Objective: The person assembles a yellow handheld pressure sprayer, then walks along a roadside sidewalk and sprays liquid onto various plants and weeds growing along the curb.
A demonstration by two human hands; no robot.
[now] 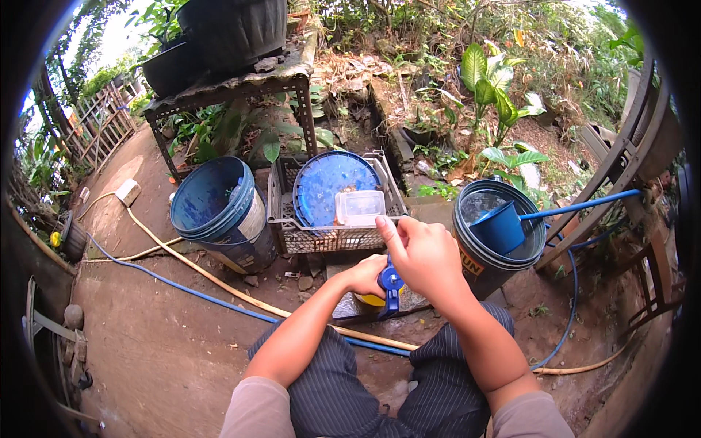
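Between my knees stands a yellow container with a blue top (390, 280), which looks like a sprayer head with a short nozzle pointing toward me. My left hand (365, 278) wraps round its upper left side. Just above and to the right, my right hand (422, 254) is closed, its fingers curled and its thumb raised. The back of that hand hides whatever its fingers may hold. Beyond my hands sits a grey plastic crate (314, 239) with a round blue lid (328, 182) and a clear plastic tub (360, 206) on it.
A blue bucket (215, 204) stands left of the crate. To the right, a dark bucket (478, 263) holds water and a blue dipper (504, 228). A yellow hose (197, 265) and a blue hose (168, 283) cross the ground. Behind stands a metal table (296, 73) with black pots.
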